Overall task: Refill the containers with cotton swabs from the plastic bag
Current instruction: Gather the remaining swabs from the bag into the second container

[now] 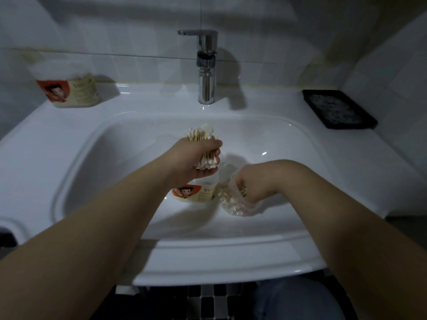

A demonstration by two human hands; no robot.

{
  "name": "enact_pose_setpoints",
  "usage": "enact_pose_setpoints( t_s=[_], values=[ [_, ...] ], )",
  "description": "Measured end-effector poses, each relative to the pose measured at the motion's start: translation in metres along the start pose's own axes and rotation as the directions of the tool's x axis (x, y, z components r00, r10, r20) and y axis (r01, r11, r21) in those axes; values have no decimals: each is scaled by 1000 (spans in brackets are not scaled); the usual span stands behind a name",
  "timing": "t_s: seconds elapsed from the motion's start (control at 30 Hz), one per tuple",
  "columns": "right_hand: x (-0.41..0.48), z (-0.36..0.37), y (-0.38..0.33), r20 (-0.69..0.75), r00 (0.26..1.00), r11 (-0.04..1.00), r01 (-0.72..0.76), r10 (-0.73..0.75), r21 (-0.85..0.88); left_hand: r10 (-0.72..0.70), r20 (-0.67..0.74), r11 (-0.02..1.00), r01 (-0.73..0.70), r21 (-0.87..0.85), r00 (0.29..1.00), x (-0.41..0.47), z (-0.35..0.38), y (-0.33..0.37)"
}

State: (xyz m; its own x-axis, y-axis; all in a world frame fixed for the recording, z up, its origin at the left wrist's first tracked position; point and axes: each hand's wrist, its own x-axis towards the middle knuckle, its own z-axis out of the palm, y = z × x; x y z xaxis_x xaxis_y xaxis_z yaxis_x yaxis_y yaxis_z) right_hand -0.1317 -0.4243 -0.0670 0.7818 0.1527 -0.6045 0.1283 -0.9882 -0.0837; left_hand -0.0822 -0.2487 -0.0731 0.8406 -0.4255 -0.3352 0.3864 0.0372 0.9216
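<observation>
My left hand [195, 159] is closed around a thick bundle of cotton swabs [203, 146] with wooden sticks, held above the white sink basin [111, 162]. Right under that hand a clear container [196, 192] with a red cartoon label stands in the basin. Beside it lies a clear plastic bag [233, 202] holding many swabs. My right hand [248, 188] is pushed into the bag's mouth; its fingers are hidden inside. A second labelled container [69, 87] stands on the sink ledge at the back left.
A chrome faucet [205, 65] rises at the back centre of the sink. A black soap tray [338, 109] sits on the ledge at the back right. White tiled walls enclose the sink. Dark floor tiles and a knee in jeans show below the front rim.
</observation>
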Motion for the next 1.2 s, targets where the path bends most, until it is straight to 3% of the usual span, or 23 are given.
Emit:
enact_pose_setpoints(
  t_s=[0.37,0.57,0.73,0.83,1.0,1.1,1.2],
  values=[
    [-1,-3,-4,-176,982,997,58,-68,-59,12,14,999,-13,52,1000,3,-2,-4],
    [0,-9,0,-426,904,990,96,-43,103,40,5,998,-40,54,999,2,-2,-4],
    [-7,-14,5,-553,832,938,156,43,309,191,81,981,-194,20,978,-2,3,0],
    [-12,-16,6,-615,785,914,189,78,358,234,115,957,-250,148,965,-4,6,0],
    [-13,-17,8,-580,809,910,164,96,380,266,71,795,-260,548,961,-2,5,-7],
    [-13,-17,10,-582,808,912,170,86,372,247,38,743,-215,634,968,1,3,-10],
    [-16,-21,12,-660,743,880,236,111,413,246,5,766,-197,611,969,3,1,-10]
  ],
)
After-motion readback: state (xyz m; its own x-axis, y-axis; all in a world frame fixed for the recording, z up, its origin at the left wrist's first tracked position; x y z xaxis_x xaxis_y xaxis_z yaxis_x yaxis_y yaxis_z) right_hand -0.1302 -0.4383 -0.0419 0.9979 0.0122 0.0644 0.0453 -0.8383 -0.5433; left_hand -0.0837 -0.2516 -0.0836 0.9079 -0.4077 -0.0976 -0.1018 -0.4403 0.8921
